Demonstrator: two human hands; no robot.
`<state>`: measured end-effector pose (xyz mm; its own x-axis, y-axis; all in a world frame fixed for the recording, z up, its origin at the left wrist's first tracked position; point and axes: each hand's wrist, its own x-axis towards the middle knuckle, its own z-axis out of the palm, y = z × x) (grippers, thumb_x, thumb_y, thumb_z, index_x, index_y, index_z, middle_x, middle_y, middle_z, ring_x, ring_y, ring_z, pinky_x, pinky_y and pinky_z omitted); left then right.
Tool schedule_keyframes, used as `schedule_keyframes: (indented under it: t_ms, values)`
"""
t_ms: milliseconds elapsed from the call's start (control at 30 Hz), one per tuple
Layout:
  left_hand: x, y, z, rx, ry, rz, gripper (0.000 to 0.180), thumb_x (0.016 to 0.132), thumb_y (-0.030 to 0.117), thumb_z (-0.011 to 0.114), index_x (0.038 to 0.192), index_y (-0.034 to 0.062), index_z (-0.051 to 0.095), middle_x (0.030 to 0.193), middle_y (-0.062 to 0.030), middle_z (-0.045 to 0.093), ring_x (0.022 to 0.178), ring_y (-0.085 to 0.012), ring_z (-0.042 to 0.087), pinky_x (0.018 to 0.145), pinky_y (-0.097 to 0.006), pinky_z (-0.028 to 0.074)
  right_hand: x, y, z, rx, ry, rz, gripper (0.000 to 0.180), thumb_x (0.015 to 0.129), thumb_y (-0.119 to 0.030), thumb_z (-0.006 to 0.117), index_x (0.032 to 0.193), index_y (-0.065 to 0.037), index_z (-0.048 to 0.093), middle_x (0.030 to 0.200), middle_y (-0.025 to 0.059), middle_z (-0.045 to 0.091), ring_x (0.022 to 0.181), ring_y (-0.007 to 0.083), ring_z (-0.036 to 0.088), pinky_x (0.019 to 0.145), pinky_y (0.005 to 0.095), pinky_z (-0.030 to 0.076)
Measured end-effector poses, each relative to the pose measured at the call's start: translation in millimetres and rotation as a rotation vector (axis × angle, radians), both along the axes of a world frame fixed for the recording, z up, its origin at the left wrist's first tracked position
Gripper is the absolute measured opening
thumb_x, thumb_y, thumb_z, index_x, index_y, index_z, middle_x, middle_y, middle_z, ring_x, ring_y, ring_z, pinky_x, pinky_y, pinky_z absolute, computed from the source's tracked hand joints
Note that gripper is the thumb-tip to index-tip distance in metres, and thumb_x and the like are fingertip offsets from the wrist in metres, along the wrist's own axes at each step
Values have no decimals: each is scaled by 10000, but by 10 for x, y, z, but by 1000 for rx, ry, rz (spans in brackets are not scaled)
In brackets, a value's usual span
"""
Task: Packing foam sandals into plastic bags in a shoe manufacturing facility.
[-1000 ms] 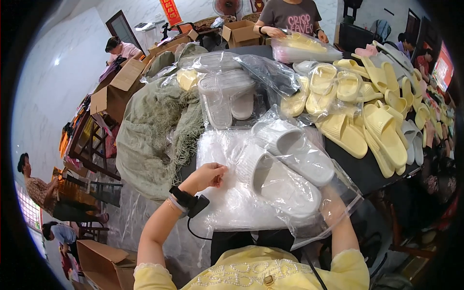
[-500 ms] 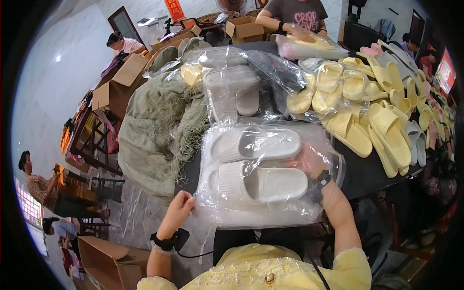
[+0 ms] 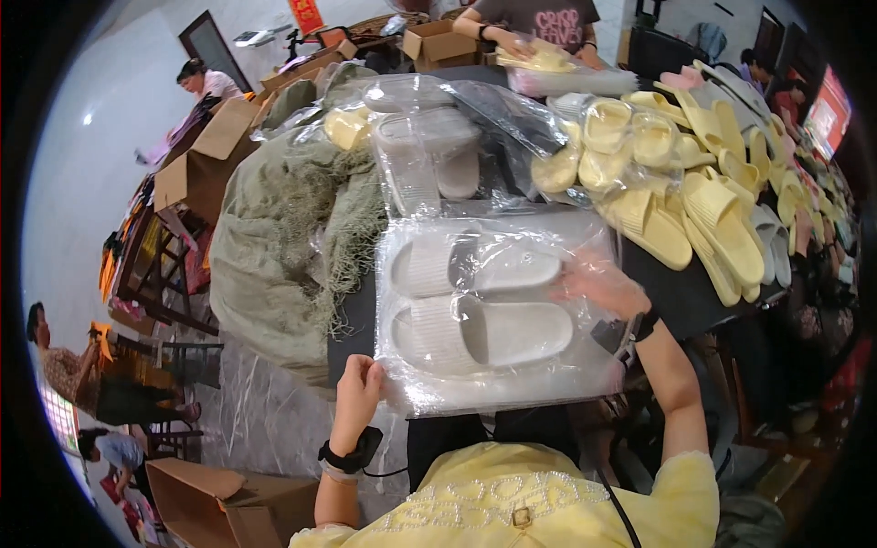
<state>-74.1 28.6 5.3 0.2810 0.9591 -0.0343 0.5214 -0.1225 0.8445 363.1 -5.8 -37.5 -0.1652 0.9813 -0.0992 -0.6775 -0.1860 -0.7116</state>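
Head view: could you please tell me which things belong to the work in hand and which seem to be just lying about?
In hand:
clear plastic bag
pale grey slippers under its film
left hand, at its near left corner
right hand, partly under film

Apparently lying about:
green cloth heap, left
loose yellow slippers, right
open cardboard box, lower left

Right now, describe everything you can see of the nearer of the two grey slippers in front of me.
The nearer slipper is a pale grey slide with a wide ribbed strap, a smooth-looking footbed and an open heel; it looks like foam or soft plastic. It lies sole down, toe to the left, heel to the right, under the glossy film of the clear bag, beside its mate. Whether the two touch is hard to tell. The right hand is near its heel.
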Motion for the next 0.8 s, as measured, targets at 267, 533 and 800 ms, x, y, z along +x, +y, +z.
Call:
schedule_keyframes:
  t_ms: [267, 533, 800]
  values:
    - [196, 51, 33, 142, -232, 108, 52, 864, 25, 527, 901, -12, 524, 738, -35, 578, 681, -81, 541, 625, -213, 434, -216, 58, 346, 93, -638, -173, 598, 843, -198, 582, 1310, 39, 293, 1070, 141, 549, 973, 226, 566, 848, 323, 477]
    - [242, 16, -87, 331, 113, 104, 137, 827, 85, 570, 910, -20, 541, 792, -133, 566, 705, -231, 545, 656, -313, 437, 96, -218, 547, -188, -527, -592, 665, 913, -478, 379, 1291, 65, 310, 1089, 186, 552, 1038, 265, 521, 869, 357, 436]
    - [194, -138, -48, 402, 323, 103, 208, 797, 95, 593, 959, -13, 520, 861, -139, 510, 800, -291, 502, 728, -369, 409, 141, -531, 738, -243, -704, -521, 521, 924, -416, 412, 1189, 30, 463, 993, 121, 597, 853, 166, 585, 707, 276, 475]
